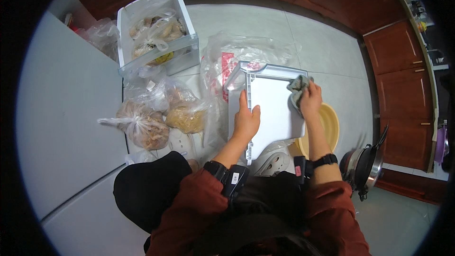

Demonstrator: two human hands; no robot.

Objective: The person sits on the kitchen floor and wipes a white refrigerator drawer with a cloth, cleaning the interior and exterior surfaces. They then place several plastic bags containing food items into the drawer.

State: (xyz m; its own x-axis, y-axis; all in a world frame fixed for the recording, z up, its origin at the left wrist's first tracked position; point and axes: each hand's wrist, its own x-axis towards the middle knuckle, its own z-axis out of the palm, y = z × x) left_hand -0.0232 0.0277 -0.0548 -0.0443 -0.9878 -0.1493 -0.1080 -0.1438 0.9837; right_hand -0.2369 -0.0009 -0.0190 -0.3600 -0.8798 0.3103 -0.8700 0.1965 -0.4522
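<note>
A white freezer drawer (277, 110) with a clear plastic front is tipped on its side before me. My left hand (247, 119) grips its near-left rim, thumb on one face and fingers on the other. In my right hand (311, 100) is a bunched grey-green cloth (298, 87), pressed against the drawer at its far right corner. Beneath my right forearm a yellow plastic basin (330, 124) stands on the floor, partly hidden by the drawer and arm. Clear plastic sheeting (259, 48) with red print lies behind the drawer.
A second freezer drawer (193, 51) holds bagged food at the far left. Tied bags of food (144, 124) lie left of my feet, beside the pale refrigerator (74, 103). Pans (366, 167) stand at right, near brown cabinets (401, 103).
</note>
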